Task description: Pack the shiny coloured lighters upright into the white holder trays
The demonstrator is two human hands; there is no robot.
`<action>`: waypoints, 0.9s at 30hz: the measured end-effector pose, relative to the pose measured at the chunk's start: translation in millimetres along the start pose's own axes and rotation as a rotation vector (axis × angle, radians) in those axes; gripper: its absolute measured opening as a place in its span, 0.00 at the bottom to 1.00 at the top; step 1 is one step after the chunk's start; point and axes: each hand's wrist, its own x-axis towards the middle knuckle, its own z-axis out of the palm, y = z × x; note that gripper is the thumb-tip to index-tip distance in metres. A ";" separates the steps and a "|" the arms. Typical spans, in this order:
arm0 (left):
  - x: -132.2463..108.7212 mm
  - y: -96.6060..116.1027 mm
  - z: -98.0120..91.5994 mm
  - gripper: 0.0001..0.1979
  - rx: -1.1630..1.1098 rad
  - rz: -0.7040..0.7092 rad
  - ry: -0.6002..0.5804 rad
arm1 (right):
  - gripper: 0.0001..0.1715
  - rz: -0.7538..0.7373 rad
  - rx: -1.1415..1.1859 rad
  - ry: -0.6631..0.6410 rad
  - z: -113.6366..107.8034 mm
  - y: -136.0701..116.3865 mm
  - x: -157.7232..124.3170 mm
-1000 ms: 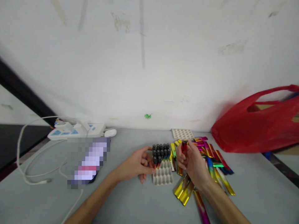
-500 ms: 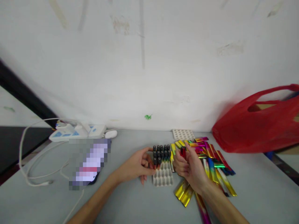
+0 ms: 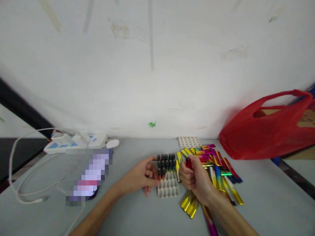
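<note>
A white tray (image 3: pixel 168 190) with rows of round hollows stands on the table, and several black-topped sticks (image 3: pixel 166 162) are upright in its back rows. My left hand (image 3: pixel 141 177) grips the tray's left side, index finger at the back and thumb nearer the front. Right of the tray, my right hand (image 3: pixel 194 178) is closed around a small red stick with a dark end (image 3: pixel 188 162), most of it hidden in the fist. Shiny foil-coloured flat strips (image 3: pixel 218 177) in gold, red, blue and purple lie piled beside and under my right forearm.
A second white tray (image 3: pixel 189 142) lies against the wall. At the far right sits a red bag (image 3: pixel 268 134). On the left are a white power strip (image 3: pixel 76 142), a loose white cable (image 3: pixel 31 200), a phone (image 3: pixel 91 177) and a small white case (image 3: pixel 112 143).
The whole view has shifted slightly, so things sit a little further left. Both hands keep nearly the same pose, and the red stick stays in my right fist.
</note>
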 end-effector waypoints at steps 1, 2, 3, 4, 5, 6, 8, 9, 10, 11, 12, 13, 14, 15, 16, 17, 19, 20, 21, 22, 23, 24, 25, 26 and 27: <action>0.0 0.0 0.0 0.45 0.002 0.002 0.002 | 0.39 0.010 0.001 -0.004 1.0 1.1 -0.5; 0.1 -0.1 0.0 0.45 0.003 0.003 0.004 | 0.39 0.017 0.002 -0.009 2.0 2.1 -1.0; 0.1 -0.3 -0.1 0.46 0.003 0.002 0.006 | 0.38 0.020 0.003 -0.011 3.1 3.1 -1.5; 0.1 -0.4 -0.1 0.46 0.002 -0.002 0.006 | 0.38 0.021 0.001 -0.010 4.2 4.0 -2.0; 0.1 -0.4 0.0 0.46 -0.002 -0.006 0.006 | 0.37 0.021 -0.001 -0.006 5.1 4.7 -2.2; 0.0 -0.4 0.0 0.47 -0.006 -0.010 0.005 | 0.37 0.019 -0.004 -0.002 5.8 5.3 -2.4; -0.2 -0.1 0.1 0.48 -0.010 -0.012 0.006 | 0.38 0.004 -0.010 0.014 6.6 6.1 -2.3; -0.3 0.1 0.2 0.49 -0.009 -0.008 0.006 | 0.38 -0.001 -0.016 0.021 6.7 6.2 -2.2; -0.5 0.3 0.1 0.49 -0.005 -0.003 0.004 | 0.39 0.002 -0.023 0.025 6.7 6.0 -2.1; -0.6 0.5 0.1 0.49 0.000 0.001 0.001 | 0.40 0.012 -0.030 0.025 6.5 5.8 -2.1; -0.7 0.7 0.0 0.48 0.005 0.005 -0.002 | 0.41 0.026 -0.037 0.022 6.4 5.4 -2.1; -0.7 0.8 -0.1 0.48 0.008 0.007 -0.004 | 0.42 0.040 -0.042 0.017 6.3 5.0 -2.3; -0.7 0.8 -0.2 0.48 0.009 0.008 -0.004 | 0.43 0.049 -0.046 0.011 6.3 4.6 -2.4; -0.6 0.7 -0.2 0.47 0.009 0.007 -0.004 | 0.44 0.053 -0.048 0.004 6.4 4.3 -2.7; -0.4 0.4 -0.3 0.47 0.008 0.005 -0.004 | 0.45 0.054 -0.050 -0.004 6.5 4.0 -2.9; -0.2 0.0 -0.4 0.47 0.007 0.003 -0.004 | 0.45 0.056 -0.052 -0.013 6.6 3.9 -3.1; 0.3 -0.8 -0.8 0.47 0.007 -0.002 -0.003 | 0.45 0.062 -0.050 -0.027 6.8 3.7 -3.4; 0.6 -1.1 -0.9 0.47 0.008 -0.001 -0.003 | 0.45 0.065 -0.046 -0.031 6.8 3.6 -3.5; 0.8 -1.3 -1.1 0.47 0.008 0.001 -0.003 | 0.44 0.069 -0.040 -0.034 6.7 3.6 -3.6; 0.9 -1.4 -1.2 0.47 0.008 0.005 -0.002 | 0.44 0.070 -0.035 -0.034 6.6 3.7 -3.7; 0.9 -1.5 -1.2 0.47 0.007 0.009 -0.002 | 0.43 0.071 -0.031 -0.032 6.3 3.8 -3.8; 0.8 -1.4 -1.1 0.46 0.006 0.010 -0.004 | 0.43 0.072 -0.027 -0.028 6.0 4.0 -3.8; 0.7 -1.3 -1.1 0.46 0.005 0.009 -0.006 | 0.42 0.073 -0.026 -0.024 5.7 4.4 -3.7; 0.5 -1.2 -1.0 0.45 0.005 0.008 -0.007 | 0.42 0.073 -0.025 -0.019 5.4 4.9 -3.6; 0.3 -1.2 -0.9 0.45 0.005 0.006 -0.007 | 0.41 0.071 -0.024 -0.014 5.3 5.5 -3.5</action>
